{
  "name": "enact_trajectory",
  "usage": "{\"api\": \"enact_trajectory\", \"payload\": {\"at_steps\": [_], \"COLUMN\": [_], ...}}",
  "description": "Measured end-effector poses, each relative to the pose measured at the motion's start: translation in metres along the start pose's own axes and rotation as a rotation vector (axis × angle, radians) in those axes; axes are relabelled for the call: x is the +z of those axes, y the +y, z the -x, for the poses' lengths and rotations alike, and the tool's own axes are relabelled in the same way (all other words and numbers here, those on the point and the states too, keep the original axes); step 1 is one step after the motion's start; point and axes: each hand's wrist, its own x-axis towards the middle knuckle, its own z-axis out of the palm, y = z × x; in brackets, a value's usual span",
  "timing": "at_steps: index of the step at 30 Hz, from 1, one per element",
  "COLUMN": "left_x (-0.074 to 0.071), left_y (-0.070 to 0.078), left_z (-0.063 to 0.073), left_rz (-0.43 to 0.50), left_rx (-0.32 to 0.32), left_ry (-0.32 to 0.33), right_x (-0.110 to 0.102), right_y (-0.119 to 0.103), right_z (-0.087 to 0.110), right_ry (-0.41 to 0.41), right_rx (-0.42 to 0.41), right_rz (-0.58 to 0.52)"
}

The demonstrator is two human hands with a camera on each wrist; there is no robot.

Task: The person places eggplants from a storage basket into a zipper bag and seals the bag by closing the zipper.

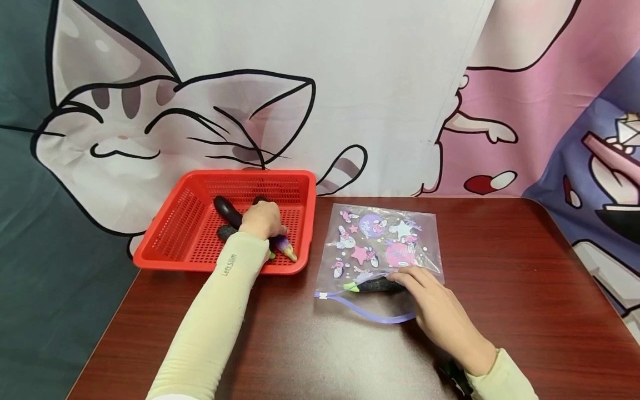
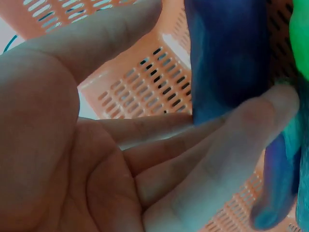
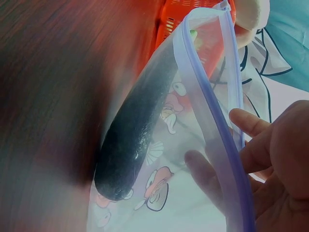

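My left hand reaches into the red basket, over a purple eggplant with a pale tip. In the left wrist view its thumb stands away from a dark purple eggplant while its fingers reach beside and under it. On the table lies a clear printed zip bag with a purple slider strip, its mouth parted. Inside it is a long dark eggplant with a green stem end. My right hand touches the bag's mouth; in the right wrist view its thumb and fingers are spread beside the strip.
More dark eggplants, such as one at the back, lie in the basket. The brown wooden table reaches to a cartoon-printed cloth behind. A dark strap sits at the right wrist.
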Motion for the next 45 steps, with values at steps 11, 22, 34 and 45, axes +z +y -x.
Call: {"api": "enact_trajectory", "payload": {"at_steps": [11, 22, 34, 45], "left_x": [0.004, 0.003, 0.000, -0.011], "left_y": [0.004, 0.005, 0.005, 0.007], "left_z": [-0.002, -0.003, 0.000, 0.012], "left_rz": [-0.010, 0.004, 0.073, 0.121], "left_rx": [-0.023, -0.032, -0.055, -0.022], "left_ry": [-0.055, -0.085, -0.081, -0.119], "right_x": [-0.001, -0.002, -0.002, -0.001], "right_y": [0.001, 0.000, 0.000, 0.001], "right_z": [0.000, 0.000, 0.000, 0.000], "right_ry": [0.013, 0.005, 0.013, 0.011], "right_rx": [-0.011, -0.001, -0.008, -0.002], "right_rz": [-0.001, 0.001, 0.000, 0.004]}}
